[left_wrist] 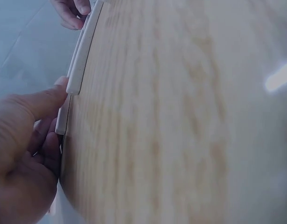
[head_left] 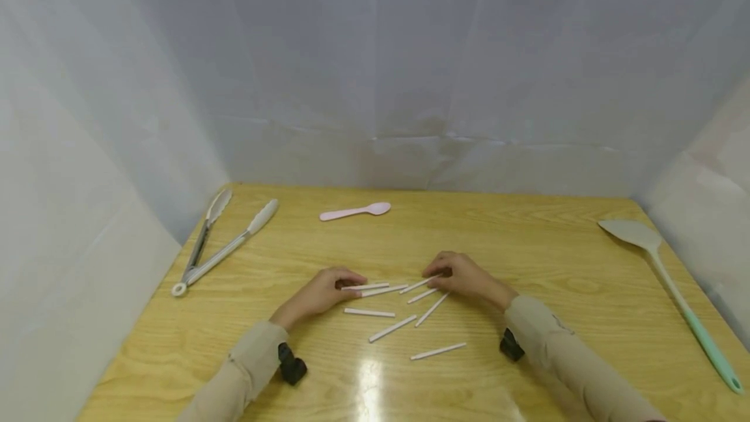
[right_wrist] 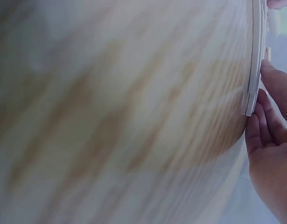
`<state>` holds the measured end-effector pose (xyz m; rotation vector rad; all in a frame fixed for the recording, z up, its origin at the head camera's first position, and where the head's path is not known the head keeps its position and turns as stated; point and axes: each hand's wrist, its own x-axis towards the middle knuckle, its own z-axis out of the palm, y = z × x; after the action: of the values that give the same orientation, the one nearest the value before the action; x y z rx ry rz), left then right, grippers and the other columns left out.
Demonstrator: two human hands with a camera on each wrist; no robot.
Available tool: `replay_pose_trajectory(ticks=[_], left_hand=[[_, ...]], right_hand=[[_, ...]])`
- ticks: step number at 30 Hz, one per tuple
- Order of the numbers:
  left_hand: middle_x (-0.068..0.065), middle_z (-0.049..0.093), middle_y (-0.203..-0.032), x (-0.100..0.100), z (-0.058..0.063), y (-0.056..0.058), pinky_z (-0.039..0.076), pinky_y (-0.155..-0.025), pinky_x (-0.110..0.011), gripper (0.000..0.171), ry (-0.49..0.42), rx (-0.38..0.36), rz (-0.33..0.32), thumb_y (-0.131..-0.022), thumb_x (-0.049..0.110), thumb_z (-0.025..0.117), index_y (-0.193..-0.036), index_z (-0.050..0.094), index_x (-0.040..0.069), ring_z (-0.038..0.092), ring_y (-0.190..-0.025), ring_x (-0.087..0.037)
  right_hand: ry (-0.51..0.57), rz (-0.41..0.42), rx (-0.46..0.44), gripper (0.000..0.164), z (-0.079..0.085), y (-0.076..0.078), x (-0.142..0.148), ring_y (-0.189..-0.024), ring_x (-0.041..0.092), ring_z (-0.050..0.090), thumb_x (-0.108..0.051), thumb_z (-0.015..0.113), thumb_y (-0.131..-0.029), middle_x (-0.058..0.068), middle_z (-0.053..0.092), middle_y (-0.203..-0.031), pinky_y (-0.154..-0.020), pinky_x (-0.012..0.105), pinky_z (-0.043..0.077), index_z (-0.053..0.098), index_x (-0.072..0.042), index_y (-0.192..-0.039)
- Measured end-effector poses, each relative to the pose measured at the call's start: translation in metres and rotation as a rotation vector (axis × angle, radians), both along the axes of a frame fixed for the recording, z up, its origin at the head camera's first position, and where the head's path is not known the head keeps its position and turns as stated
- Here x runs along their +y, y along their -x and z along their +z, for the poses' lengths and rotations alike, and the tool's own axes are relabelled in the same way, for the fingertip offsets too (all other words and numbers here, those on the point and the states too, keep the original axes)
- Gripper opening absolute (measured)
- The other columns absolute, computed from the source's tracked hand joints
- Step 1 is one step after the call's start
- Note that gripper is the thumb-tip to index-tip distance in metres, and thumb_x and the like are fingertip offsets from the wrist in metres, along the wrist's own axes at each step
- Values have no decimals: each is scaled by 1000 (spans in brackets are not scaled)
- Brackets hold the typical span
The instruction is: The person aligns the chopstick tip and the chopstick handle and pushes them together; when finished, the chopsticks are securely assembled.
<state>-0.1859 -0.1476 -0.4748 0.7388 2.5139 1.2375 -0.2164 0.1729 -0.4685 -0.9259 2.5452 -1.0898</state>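
Note:
Several slim white sticks lie scattered over the middle of the wooden table. My left hand point(head_left: 323, 290) is at the left end of the group, pinching a white stick point(head_left: 375, 286) between thumb and fingers. A second stick point(head_left: 383, 291) lies right beside that one. Across from it, my right hand point(head_left: 463, 273) holds the end of another stick point(head_left: 417, 286) between thumb and fingertips. Nearer to me lie a flat stick point(head_left: 369, 312), a slanted stick point(head_left: 392, 329) and a stick point(head_left: 438, 351) at the front. In the left wrist view, the thumb point(left_wrist: 52, 98) touches a stick.
Open metal tongs point(head_left: 219, 256) lie at the table's left. A pink spoon point(head_left: 354, 211) sits towards the back. On the right is a spatula point(head_left: 668, 272) with a green handle end. Pale sheeting point(head_left: 375, 83) stands behind and at both sides of the table.

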Motion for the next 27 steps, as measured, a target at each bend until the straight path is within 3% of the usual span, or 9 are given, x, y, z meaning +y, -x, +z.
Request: replay_pose_trajectory(ticks=[10, 27], left_hand=[[-5, 65, -97, 1, 2, 1, 47, -76, -23, 23, 37, 71, -21, -91, 14, 61, -111, 68, 5, 56, -87, -10], [-4, 62, -91, 1, 4, -1, 46, -71, -21, 21, 33, 87, -18, -92, 12, 60, -109, 68, 2, 53, -81, -8]], right_hand=[[8, 20, 8, 15, -1, 0, -1, -90, 18, 59, -13, 68, -86, 7, 62, -97, -78, 24, 49, 73, -4, -98], [17, 15, 36, 9, -1, 0, -2, -88, 17, 59, -9, 68, -85, 6, 64, -93, -76, 23, 50, 74, -5, -92]])
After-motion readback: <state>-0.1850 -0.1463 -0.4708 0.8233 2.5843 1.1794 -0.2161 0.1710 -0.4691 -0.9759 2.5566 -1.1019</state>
